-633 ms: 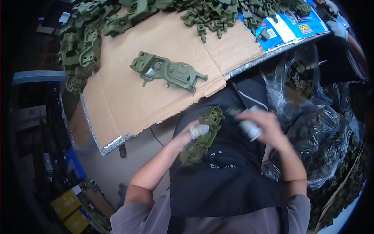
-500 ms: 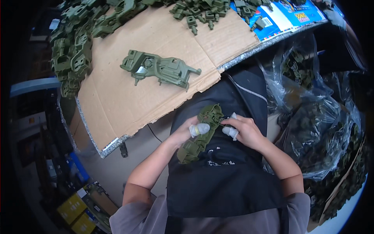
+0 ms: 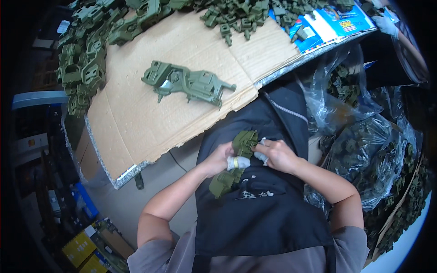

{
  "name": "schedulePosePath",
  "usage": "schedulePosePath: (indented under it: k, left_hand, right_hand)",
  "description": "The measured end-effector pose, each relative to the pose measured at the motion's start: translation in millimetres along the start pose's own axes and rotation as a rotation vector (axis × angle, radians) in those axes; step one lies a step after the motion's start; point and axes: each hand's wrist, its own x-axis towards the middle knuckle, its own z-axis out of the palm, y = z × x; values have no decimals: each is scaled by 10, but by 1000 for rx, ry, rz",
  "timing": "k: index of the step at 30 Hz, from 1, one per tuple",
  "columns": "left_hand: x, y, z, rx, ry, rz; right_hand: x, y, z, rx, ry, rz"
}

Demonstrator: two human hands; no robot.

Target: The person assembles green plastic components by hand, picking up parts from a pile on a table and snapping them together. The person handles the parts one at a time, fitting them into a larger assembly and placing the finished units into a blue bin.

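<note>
Black apron (image 3: 264,225), grey short sleeves (image 3: 154,252), whitish finger covers (image 3: 239,162)

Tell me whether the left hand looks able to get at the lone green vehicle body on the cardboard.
Probably yes, once freed: the left hand holds a green part, but only bare cardboard lies on the near side of the lone green vehicle body, so the way looks free.

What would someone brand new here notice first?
Probably the green vehicle-shaped piece lying by itself on the brown cardboard. Next, the left hand holding a similar green piece over the black apron, with the right hand at that piece's upper end. Lots more green parts are heaped across the picture's top.
</note>
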Motion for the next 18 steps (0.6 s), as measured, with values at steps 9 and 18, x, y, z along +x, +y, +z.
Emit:
schedulePosePath:
  k: [9, 18]
  left_hand:
    - [-25, 120, -11, -25, 16, 150]
    - [9, -270, -31, -605, 235, 189]
  right_hand:
    - [308, -6, -809, -24, 81, -124]
    - [1005, 881, -2251, -679, 419, -243]
